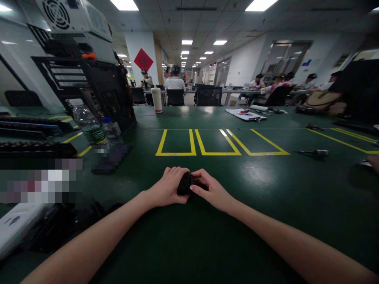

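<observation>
The left hand (173, 185) is curled around a small black thing (184, 183) and holds it. The right hand (211, 191) has its thumb and finger bent close, at the right side of the black thing. I cannot tell if that hand grips it too. The black thing is between the two hands, over the green table (189, 252), near the middle. I cannot tell if it touches the table.

Past the hands, yellow tape (176, 154) makes three shapes in a row. To the right lies a dark tool (314, 153) with a thin tip. Part of another person's hand (374, 161) is at the right edge.

On the left stand a big clear bottle (87, 123) and a small bottle (111, 133) with a blue cap, near a black computer case (111, 98). Farther back are a tall white cup (156, 100) and a clipboard (244, 115) with paper.
</observation>
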### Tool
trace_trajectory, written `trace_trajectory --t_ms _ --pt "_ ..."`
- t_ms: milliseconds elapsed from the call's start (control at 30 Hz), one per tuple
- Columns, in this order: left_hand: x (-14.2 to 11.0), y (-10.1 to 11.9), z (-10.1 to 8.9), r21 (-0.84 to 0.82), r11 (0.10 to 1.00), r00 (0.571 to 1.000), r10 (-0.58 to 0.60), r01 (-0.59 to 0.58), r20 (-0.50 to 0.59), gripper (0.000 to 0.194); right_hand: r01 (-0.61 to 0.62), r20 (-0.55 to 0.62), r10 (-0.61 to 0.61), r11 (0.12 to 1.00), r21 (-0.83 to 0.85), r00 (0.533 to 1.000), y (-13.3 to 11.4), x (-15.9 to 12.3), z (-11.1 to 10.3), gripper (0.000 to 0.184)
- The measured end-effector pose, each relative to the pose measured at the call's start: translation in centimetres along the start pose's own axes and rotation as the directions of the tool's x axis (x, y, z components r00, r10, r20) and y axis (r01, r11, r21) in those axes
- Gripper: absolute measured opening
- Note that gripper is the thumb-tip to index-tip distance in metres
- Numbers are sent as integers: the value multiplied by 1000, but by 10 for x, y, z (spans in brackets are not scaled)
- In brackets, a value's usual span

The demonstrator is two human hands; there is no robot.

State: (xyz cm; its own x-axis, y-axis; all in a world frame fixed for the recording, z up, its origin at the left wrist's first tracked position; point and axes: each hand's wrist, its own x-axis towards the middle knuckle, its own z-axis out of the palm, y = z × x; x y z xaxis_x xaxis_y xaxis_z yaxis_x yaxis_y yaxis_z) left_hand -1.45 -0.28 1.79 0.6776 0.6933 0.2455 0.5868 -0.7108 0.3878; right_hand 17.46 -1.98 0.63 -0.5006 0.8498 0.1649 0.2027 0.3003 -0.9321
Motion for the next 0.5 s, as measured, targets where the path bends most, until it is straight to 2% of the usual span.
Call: trace_trajectory --t_ms 133,300,500 --pt "0 0 0 -2 1000 1000 12 -12 -8 58 31 10 -31 1000 -2 999 2 -1 0 28" --pt "0 -1 2 26 999 999 21 -20 -27 58 48 -30 -48 999 21 998 4 2 1 16" --pt "1 -1 2 18 1000 1000 3 -3 -6 56 -16 -40 17 999 30 999 2 3 1 25"
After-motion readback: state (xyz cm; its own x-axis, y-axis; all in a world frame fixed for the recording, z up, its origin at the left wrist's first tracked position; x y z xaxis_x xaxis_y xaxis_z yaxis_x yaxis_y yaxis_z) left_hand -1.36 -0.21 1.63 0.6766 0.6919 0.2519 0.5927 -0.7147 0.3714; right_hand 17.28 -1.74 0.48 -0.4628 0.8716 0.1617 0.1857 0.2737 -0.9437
